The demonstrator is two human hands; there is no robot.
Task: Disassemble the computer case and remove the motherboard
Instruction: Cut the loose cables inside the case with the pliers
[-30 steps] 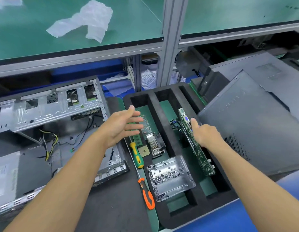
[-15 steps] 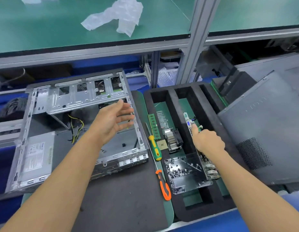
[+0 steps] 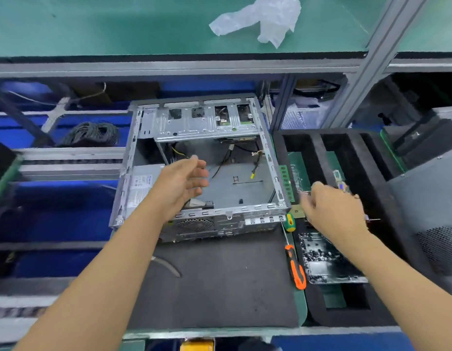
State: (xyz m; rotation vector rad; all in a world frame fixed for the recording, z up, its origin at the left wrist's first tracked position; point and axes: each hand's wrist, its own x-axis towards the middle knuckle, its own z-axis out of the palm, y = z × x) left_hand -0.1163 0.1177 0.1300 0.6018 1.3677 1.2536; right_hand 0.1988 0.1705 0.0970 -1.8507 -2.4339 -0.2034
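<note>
The opened metal computer case [image 3: 268,158] lies on a dark mat, its floor bare except for loose cables and a power supply [image 3: 141,183] at the left. My left hand [image 3: 186,181] hovers over the case with relaxed fingers, holding nothing. My right hand [image 3: 331,211] is above the black foam tray [image 3: 318,153] to the right, fingers loosely curled and blurred, apart from the motherboard [image 3: 340,179] that stands on edge in a tray slot.
In the tray lie a green memory stick [image 3: 285,181] and a clear box of screws [image 3: 328,262]. A green-yellow screwdriver [image 3: 290,222] and an orange-black screwdriver [image 3: 295,268] lie beside it. The grey side panel [image 3: 427,198] leans at right. Crumpled plastic [image 3: 265,19] sits on the upper shelf.
My view has swung left, bringing the case to the middle. My right hand has let go of the motherboard in its slot and drawn back; my left hand has moved over the case.
</note>
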